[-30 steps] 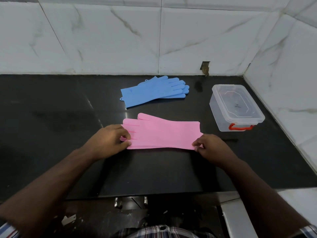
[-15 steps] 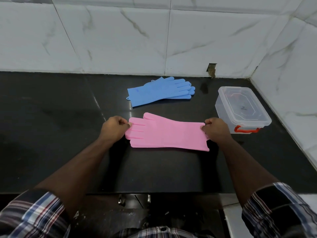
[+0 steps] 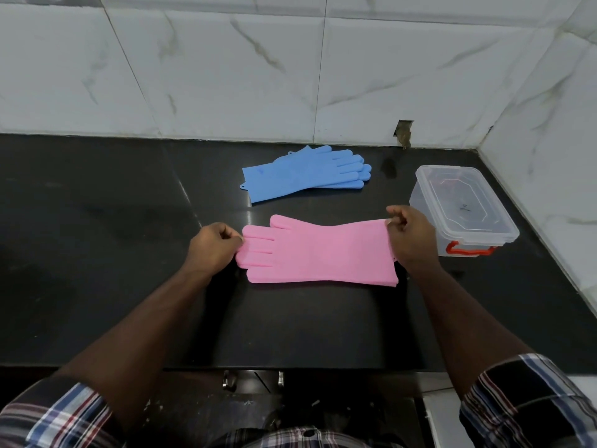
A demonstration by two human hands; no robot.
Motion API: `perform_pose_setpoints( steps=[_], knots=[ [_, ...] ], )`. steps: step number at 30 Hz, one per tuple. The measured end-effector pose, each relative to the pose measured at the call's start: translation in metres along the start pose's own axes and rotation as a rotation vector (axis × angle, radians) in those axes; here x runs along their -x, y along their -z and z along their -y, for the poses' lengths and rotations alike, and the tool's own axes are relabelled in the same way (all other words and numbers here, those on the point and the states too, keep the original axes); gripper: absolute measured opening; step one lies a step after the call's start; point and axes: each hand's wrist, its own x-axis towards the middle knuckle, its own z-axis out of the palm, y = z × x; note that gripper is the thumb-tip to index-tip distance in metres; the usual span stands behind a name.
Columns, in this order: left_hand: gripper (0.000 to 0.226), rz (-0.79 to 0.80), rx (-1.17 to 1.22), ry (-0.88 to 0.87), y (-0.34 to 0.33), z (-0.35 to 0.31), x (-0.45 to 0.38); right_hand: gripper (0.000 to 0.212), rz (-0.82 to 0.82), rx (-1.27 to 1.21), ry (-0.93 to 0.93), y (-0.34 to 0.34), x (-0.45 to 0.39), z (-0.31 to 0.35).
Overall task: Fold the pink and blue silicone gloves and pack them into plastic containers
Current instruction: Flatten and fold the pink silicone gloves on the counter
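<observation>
Pink gloves lie stretched flat at the centre of the frame on the black counter, the left hand pinching their fingertips and the right hand pinching the cuff. Just above them rest the blue gloves. At right centre, beside the right hand, stands a clear lidded container with a red latch.

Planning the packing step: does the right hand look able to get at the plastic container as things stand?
Probably yes: the plastic container sits just beyond the right hand with nothing between, though that hand now pinches the pink gloves at the cuff.
</observation>
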Motion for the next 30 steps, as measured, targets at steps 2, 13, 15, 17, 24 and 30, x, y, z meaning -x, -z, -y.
perform_pose_setpoints(
  steps=[2,13,15,17,24,30],
  knots=[
    [0.006,-0.003,-0.012,0.010,-0.001,0.001,0.001,0.033,0.125,0.083,-0.037,-0.003,-0.002,-0.005],
    [0.032,-0.087,-0.469,-0.524,-0.023,-0.025,0.021,0.061,0.508,0.368,-0.020,-0.001,-0.014,-0.016],
    [0.047,0.142,-0.627,-0.642,-0.045,-0.040,0.030,0.060,0.498,0.325,-0.075,0.001,-0.018,-0.016],
    [0.065,0.333,-0.779,-0.672,-0.063,-0.051,0.030,0.060,0.525,0.327,-0.111,0.001,-0.023,-0.013],
    [0.089,0.510,-0.960,-0.670,-0.085,-0.068,0.009,0.063,0.567,0.365,-0.068,0.003,-0.030,-0.008],
    [0.096,0.550,-0.983,-0.655,-0.089,-0.061,0.005,0.059,0.572,0.370,-0.058,0.005,-0.035,-0.006]
  ],
)
